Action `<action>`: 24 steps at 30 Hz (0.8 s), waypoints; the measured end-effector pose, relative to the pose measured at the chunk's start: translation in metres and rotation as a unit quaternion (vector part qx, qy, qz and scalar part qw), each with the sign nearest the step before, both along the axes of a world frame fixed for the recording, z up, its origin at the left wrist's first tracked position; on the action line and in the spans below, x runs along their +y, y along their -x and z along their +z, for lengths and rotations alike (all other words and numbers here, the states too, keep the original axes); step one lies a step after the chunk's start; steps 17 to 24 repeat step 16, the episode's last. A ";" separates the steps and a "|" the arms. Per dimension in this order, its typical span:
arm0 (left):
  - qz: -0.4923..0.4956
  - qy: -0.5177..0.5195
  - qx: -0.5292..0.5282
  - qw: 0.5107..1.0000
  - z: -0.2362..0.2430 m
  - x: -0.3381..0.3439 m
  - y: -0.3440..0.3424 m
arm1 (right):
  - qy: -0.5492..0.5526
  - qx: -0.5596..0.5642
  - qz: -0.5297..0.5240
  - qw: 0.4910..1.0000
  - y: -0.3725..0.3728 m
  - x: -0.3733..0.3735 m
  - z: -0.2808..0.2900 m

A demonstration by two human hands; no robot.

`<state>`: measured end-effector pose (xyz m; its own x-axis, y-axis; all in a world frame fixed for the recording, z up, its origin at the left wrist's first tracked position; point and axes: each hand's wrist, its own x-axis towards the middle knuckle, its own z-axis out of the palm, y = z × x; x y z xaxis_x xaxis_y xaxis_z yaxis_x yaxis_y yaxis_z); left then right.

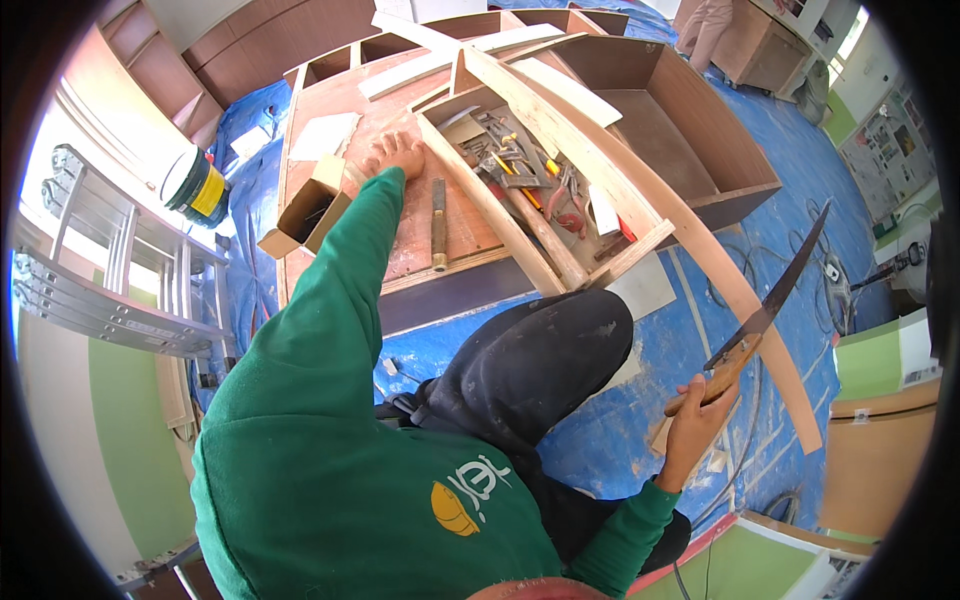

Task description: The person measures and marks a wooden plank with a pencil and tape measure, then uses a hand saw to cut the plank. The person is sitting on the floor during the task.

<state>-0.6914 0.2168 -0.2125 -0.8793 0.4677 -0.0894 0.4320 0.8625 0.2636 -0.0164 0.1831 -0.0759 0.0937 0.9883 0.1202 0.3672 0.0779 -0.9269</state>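
My left hand (393, 155) lies on the reddish wooden panel (405, 260) with its fingers spread, holding nothing. Beside it stands an open cardboard box (283, 222) with dark small items inside. A chisel (438, 225) lies on the panel closer to me. My right hand (697, 428) is wrapped round the wooden handle of a handsaw (778, 300), whose blade points up and away to the right. The saw crosses in view over a long wooden board (715, 265); whether they touch I cannot tell. That board rests across a wooden toolbox (488, 205) full of hand tools.
A dark brown cabinet carcass (705, 125) sits behind the toolbox. To the left are an aluminium ladder (120, 255) and a black bucket (197, 188). Blue sheeting (640, 400) covers the floor, with cables (745, 440) at right. Another person's legs (703, 30) show at the far right.
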 end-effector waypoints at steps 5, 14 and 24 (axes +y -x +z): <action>-0.085 0.161 -0.009 0.983 0.012 -0.003 0.029 | 0.004 0.002 0.010 1.000 0.003 0.002 0.003; -0.254 0.217 0.032 0.942 -0.007 -0.003 0.024 | -0.004 -0.023 -0.004 1.000 -0.004 0.001 0.007; -0.222 0.221 0.019 0.949 -0.002 -0.012 0.046 | 0.014 0.005 0.022 1.000 0.003 0.004 0.011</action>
